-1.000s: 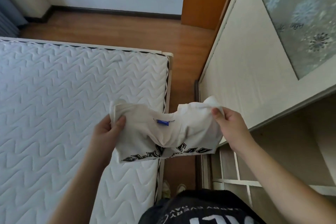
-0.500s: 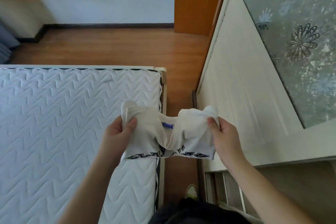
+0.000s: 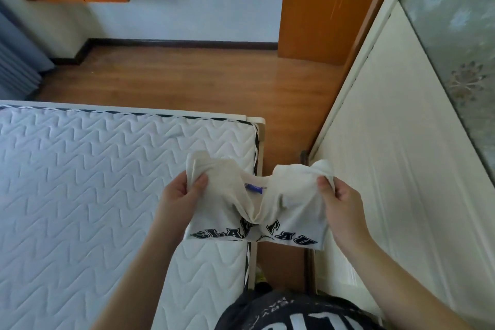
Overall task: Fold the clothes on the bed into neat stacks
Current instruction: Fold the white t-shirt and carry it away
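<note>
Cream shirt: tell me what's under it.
Below the held-up cream shirt lie the mattress edge and a strip of wooden floor. What lies directly behind the cloth is hidden.

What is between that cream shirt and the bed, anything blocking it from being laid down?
Nothing visible. Both the left hand and right hand pinch the cream shirt in the air, above the mattress edge; the mattress beside it shows only bare quilting.

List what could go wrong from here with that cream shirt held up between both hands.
1. The cream shirt sags and bunches in the middle between the left hand and right hand, so a fold made now would likely crease crooked.
2. It hangs partly over the floor gap beside the mattress; if either pinch slips, that side could drop to the floor.
</note>
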The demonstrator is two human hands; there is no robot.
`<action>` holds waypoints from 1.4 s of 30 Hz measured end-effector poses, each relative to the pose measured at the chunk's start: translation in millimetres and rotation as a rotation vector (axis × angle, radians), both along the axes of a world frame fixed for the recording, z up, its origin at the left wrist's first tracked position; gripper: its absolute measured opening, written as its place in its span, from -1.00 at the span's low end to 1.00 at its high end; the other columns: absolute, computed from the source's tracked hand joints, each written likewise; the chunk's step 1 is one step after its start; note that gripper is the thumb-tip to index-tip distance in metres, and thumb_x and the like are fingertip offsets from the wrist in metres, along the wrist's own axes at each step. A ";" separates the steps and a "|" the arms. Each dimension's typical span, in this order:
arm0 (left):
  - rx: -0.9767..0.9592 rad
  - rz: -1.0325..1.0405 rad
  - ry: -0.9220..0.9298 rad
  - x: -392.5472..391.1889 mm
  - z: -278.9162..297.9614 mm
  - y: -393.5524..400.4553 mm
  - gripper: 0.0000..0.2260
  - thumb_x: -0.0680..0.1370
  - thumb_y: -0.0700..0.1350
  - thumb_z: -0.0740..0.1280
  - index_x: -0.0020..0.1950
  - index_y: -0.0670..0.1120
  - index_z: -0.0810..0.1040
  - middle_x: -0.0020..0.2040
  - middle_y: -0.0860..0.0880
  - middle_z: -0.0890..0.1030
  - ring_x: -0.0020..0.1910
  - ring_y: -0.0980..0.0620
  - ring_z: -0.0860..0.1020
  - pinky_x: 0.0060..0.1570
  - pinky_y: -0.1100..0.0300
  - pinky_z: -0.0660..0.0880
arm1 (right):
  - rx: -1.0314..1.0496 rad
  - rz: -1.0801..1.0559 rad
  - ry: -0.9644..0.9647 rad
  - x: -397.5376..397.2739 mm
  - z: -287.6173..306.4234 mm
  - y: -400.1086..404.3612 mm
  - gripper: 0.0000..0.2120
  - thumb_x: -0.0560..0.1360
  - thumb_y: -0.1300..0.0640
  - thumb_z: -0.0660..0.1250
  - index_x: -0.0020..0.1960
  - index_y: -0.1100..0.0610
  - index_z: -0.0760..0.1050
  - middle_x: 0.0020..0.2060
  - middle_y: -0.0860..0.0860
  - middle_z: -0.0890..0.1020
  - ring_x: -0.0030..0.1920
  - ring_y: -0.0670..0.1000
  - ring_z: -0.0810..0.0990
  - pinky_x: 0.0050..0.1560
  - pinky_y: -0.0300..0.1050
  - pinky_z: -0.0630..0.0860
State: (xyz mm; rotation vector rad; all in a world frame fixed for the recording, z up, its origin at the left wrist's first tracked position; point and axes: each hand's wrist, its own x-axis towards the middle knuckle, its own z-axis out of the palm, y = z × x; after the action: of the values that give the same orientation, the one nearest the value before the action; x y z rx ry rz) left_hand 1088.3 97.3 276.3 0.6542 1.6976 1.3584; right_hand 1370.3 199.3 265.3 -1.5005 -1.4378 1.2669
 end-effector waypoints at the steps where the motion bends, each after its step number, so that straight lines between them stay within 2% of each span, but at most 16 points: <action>1: -0.004 -0.005 0.001 -7.4 -1.6 9.3 -0.73 0.44 0.19 0.39 0.06 0.11 0.66 0.01 0.01 0.71 0.03 -0.01 0.67 -0.01 0.03 0.56 | 0.000 0.002 -0.007 -6.2 -0.8 10.6 -0.70 0.59 -0.15 0.23 -0.12 0.01 0.61 -0.21 0.18 0.63 -0.15 0.21 0.58 -0.21 -0.05 0.42; 3: 0.000 0.002 -0.013 -20.4 -3.3 27.8 -0.76 0.46 0.15 0.39 0.06 0.11 0.66 0.02 0.00 0.71 0.03 -0.02 0.67 -0.01 0.03 0.56 | -0.011 0.000 -0.019 -18.5 0.8 33.0 -0.68 0.59 -0.14 0.23 -0.11 0.06 0.60 -0.19 0.22 0.63 -0.19 0.20 0.57 -0.20 -0.04 0.42; 6: 0.026 -0.004 -0.042 -36.1 0.8 55.4 -0.82 0.49 0.08 0.37 0.04 0.10 0.67 0.01 -0.02 0.71 0.01 -0.01 0.67 -0.10 0.15 0.57 | -0.047 -0.027 -0.001 -33.8 5.5 65.0 -0.72 0.60 -0.13 0.22 0.01 0.02 0.62 -0.17 -0.01 0.68 -0.10 0.01 0.63 -0.10 -0.07 0.52; 8: 0.045 -0.005 -0.036 -46.5 4.6 71.6 -0.87 0.54 0.03 0.38 0.04 0.10 0.67 0.02 -0.01 0.71 0.00 0.04 0.67 -0.15 0.23 0.57 | -0.068 -0.020 0.019 -41.5 8.1 87.4 -0.75 0.61 -0.11 0.21 0.04 -0.02 0.61 -0.12 -0.08 0.69 -0.06 -0.07 0.64 -0.07 -0.15 0.54; 11: 0.060 0.058 -0.025 -62.8 7.8 95.2 -0.89 0.60 -0.05 0.34 0.04 0.04 0.66 0.00 -0.03 0.70 -0.02 0.03 0.66 -0.09 0.15 0.55 | -0.099 0.015 0.057 -52.4 11.9 123.4 -0.79 0.63 -0.07 0.20 0.02 -0.06 0.60 -0.08 -0.11 0.71 -0.06 -0.15 0.66 -0.10 -0.23 0.51; 16: 0.045 0.134 -0.015 -81.4 3.8 138.1 -0.89 0.60 -0.04 0.34 0.02 -0.02 0.65 -0.05 -0.06 0.69 -0.10 0.04 0.64 -0.10 0.11 0.56 | -0.120 0.158 0.065 -74.4 11.1 189.0 -0.78 0.64 -0.06 0.19 0.04 -0.08 0.61 -0.07 -0.16 0.71 -0.06 -0.16 0.67 -0.14 -0.29 0.51; 18: 0.032 0.170 -0.017 -87.8 -1.4 157.7 -0.90 0.60 -0.05 0.35 -0.01 -0.02 0.65 -0.08 -0.05 0.69 -0.11 0.03 0.63 -0.09 0.07 0.56 | -0.134 0.236 0.053 -86.9 6.2 219.8 -0.79 0.63 -0.06 0.20 0.06 -0.10 0.62 -0.05 -0.14 0.71 -0.04 -0.14 0.67 -0.07 -0.21 0.53; 22: 0.010 0.239 -0.009 -101.7 -12.9 200.8 -0.89 0.56 0.01 0.38 -0.01 0.02 0.66 -0.07 -0.03 0.71 -0.10 0.02 0.66 -0.11 0.09 0.57 | -0.188 0.361 0.067 -120.5 -12.4 295.4 -0.80 0.63 -0.03 0.23 0.10 -0.05 0.62 -0.04 -0.04 0.72 0.01 0.03 0.68 0.02 -0.05 0.54; 25: -0.017 0.326 -0.025 -110.4 -18.1 228.2 -0.78 0.48 0.09 0.38 0.03 0.02 0.66 0.00 -0.08 0.70 -0.02 -0.05 0.67 -0.01 0.01 0.59 | -0.232 0.473 0.046 -154.1 -21.8 352.1 -0.79 0.61 -0.08 0.25 0.10 -0.05 0.62 -0.06 -0.06 0.72 -0.05 -0.01 0.69 -0.06 -0.11 0.54; 27: -0.009 0.384 -0.043 -116.1 -18.6 245.0 -0.77 0.48 0.08 0.38 0.05 0.01 0.67 0.01 -0.10 0.70 0.00 -0.06 0.67 -0.02 0.01 0.57 | -0.255 0.526 0.057 -177.8 -24.7 385.4 -0.78 0.59 -0.11 0.28 0.09 -0.05 0.62 -0.08 -0.09 0.72 -0.07 -0.04 0.69 -0.14 -0.19 0.53; 29: -0.010 0.452 -0.054 -121.0 -16.4 259.3 -0.78 0.48 0.06 0.39 0.05 0.00 0.67 0.01 -0.10 0.71 0.01 -0.08 0.66 -0.03 0.02 0.56 | -0.272 0.578 0.068 -201.7 -24.4 413.1 -0.79 0.58 -0.08 0.29 0.08 -0.03 0.63 -0.08 -0.09 0.72 -0.07 -0.06 0.69 -0.14 -0.20 0.53; 31: -0.009 0.517 -0.044 -127.9 -12.1 270.8 -0.79 0.47 0.07 0.40 0.03 0.03 0.68 0.01 -0.09 0.71 0.03 -0.09 0.66 0.00 0.00 0.57 | -0.282 0.623 0.078 -225.3 -21.9 435.6 -0.81 0.57 -0.05 0.31 0.07 0.00 0.64 -0.08 -0.08 0.73 -0.07 -0.04 0.69 -0.11 -0.17 0.55; 35: 0.008 0.622 -0.007 -139.9 -6.2 282.3 -0.84 0.48 0.08 0.39 0.00 0.11 0.69 0.00 -0.03 0.72 0.01 -0.02 0.68 -0.01 0.03 0.57 | -0.288 0.717 0.130 -265.4 -20.2 462.6 -0.77 0.54 -0.07 0.34 0.07 0.02 0.65 -0.05 -0.06 0.73 -0.06 -0.05 0.69 -0.20 -0.33 0.53; 38: -0.001 0.709 -0.002 -147.5 -10.3 279.7 -0.83 0.47 0.09 0.39 0.01 0.11 0.68 0.00 -0.02 0.72 0.01 -0.02 0.67 0.02 0.03 0.57 | -0.297 0.775 0.139 -289.1 -23.0 472.1 -0.76 0.49 -0.13 0.36 0.05 -0.05 0.67 -0.03 -0.07 0.72 -0.06 -0.09 0.69 -0.21 -0.38 0.53; 42: 0.007 0.788 0.012 -160.6 -19.4 264.2 -0.82 0.45 0.13 0.39 0.00 0.13 0.67 -0.03 0.00 0.72 -0.04 0.05 0.67 -0.03 0.06 0.56 | -0.295 0.762 0.162 -312.2 -24.4 484.4 -0.88 0.52 -0.06 0.37 -0.01 -0.14 0.69 -0.03 -0.07 0.72 -0.01 -0.08 0.69 -0.07 -0.26 0.54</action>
State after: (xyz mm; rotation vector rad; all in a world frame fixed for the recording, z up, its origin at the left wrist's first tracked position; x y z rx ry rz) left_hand 927.7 361.5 256.9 -0.0406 2.0574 1.8787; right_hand 1058.1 683.7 240.8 -0.9916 -1.8462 2.0726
